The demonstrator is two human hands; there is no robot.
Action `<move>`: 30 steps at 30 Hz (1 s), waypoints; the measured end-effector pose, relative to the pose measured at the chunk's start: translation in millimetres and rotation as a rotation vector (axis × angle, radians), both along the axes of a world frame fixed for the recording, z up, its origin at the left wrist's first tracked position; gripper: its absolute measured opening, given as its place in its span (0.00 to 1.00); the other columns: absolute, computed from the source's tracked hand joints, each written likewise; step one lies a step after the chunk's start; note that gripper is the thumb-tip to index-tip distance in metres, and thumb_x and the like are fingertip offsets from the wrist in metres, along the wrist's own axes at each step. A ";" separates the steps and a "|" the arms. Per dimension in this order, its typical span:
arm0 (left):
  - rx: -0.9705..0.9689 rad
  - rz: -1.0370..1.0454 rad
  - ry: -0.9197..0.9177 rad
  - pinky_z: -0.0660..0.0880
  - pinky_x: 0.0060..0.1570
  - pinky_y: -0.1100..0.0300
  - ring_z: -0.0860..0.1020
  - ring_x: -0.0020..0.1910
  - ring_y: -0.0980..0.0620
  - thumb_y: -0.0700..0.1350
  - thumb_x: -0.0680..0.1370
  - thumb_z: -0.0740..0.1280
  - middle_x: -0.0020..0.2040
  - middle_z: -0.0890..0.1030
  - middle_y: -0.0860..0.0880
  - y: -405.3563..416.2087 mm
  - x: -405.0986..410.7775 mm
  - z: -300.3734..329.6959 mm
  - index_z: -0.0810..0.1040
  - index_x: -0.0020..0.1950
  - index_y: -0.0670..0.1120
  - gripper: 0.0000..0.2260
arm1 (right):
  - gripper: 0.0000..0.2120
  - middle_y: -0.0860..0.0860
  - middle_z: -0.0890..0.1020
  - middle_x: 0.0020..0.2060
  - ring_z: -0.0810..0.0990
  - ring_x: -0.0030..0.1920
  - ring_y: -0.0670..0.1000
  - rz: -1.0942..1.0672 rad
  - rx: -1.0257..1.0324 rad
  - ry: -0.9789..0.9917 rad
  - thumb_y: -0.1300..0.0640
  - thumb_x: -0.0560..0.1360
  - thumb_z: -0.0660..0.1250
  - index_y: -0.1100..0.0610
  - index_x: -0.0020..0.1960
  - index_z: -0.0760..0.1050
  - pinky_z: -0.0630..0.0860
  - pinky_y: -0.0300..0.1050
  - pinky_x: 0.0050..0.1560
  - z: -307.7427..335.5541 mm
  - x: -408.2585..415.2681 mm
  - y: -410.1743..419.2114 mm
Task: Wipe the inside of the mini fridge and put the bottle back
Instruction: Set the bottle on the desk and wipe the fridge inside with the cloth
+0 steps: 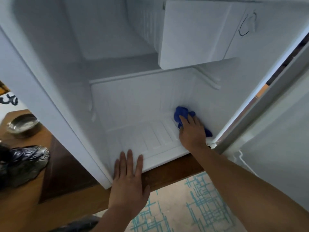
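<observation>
The white mini fridge point(127, 104) stands open and fills most of the view, with nothing on its ribbed floor. My right hand point(192, 131) presses a crumpled blue cloth point(181, 114) against the floor's right side, where it meets the right inner wall. My left hand point(128, 180) lies flat with fingers spread on the fridge's front lower lip and holds nothing. No bottle is in view.
The fridge sits on a wooden cabinet point(167, 174). Its open door point(275, 131) hangs at the right. A white freezer flap point(192, 34) is at the upper right inside. On the wood at left are a metal dish point(22, 123) and a dark shoe point(28, 162). Patterned floor point(200, 206) below.
</observation>
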State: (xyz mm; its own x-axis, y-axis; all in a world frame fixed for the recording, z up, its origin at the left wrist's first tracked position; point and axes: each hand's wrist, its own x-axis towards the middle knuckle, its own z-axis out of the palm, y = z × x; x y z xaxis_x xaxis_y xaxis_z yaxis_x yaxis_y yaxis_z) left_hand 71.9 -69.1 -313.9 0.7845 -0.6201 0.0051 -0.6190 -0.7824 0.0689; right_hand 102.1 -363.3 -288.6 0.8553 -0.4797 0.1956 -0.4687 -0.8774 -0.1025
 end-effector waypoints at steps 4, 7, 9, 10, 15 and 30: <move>0.012 -0.004 -0.022 0.53 0.75 0.37 0.55 0.81 0.30 0.63 0.72 0.59 0.82 0.56 0.33 -1.3 0.0 -2.3 0.57 0.83 0.45 0.43 | 0.17 0.61 0.84 0.54 0.82 0.53 0.66 -0.016 0.042 0.013 0.64 0.73 0.71 0.60 0.62 0.81 0.77 0.54 0.50 16.1 -6.4 8.9; 0.057 -0.004 0.030 0.52 0.75 0.38 0.56 0.81 0.30 0.65 0.71 0.59 0.82 0.57 0.34 -0.6 -0.6 -0.9 0.57 0.83 0.45 0.44 | 0.14 0.55 0.83 0.59 0.81 0.59 0.59 -0.024 0.176 0.177 0.60 0.80 0.62 0.55 0.63 0.79 0.75 0.47 0.54 41.7 -20.4 14.2; 0.050 0.009 0.106 0.46 0.79 0.43 0.51 0.82 0.33 0.67 0.71 0.54 0.84 0.53 0.36 0.8 1.3 9.1 0.55 0.84 0.47 0.44 | 0.16 0.53 0.84 0.60 0.81 0.61 0.58 -0.032 0.365 0.201 0.59 0.80 0.60 0.52 0.64 0.80 0.76 0.46 0.57 69.4 -32.5 18.3; 0.010 0.035 0.161 0.42 0.81 0.49 0.46 0.83 0.36 0.68 0.71 0.50 0.85 0.49 0.39 1.5 2.8 17.3 0.52 0.84 0.48 0.45 | 0.16 0.53 0.84 0.59 0.82 0.60 0.58 -0.044 0.481 0.154 0.60 0.79 0.60 0.51 0.63 0.81 0.76 0.45 0.56 83.3 -40.1 19.8; -0.401 0.171 0.433 0.47 0.79 0.58 0.49 0.84 0.51 0.64 0.82 0.60 0.84 0.55 0.54 -14.1 -14.0 82.8 0.54 0.83 0.55 0.33 | 0.09 0.51 0.87 0.48 0.84 0.51 0.54 -0.024 0.976 -0.154 0.60 0.78 0.66 0.52 0.53 0.83 0.79 0.50 0.56 146.7 -89.4 42.2; -1.122 0.325 0.923 0.82 0.52 0.50 0.86 0.49 0.47 0.44 0.83 0.66 0.47 0.88 0.48 -73.5 -97.8 287.2 0.83 0.53 0.48 0.06 | 0.20 0.35 0.81 0.62 0.79 0.64 0.40 0.293 1.107 -0.295 0.54 0.76 0.69 0.42 0.67 0.79 0.75 0.42 0.66 253.6 -219.3 89.9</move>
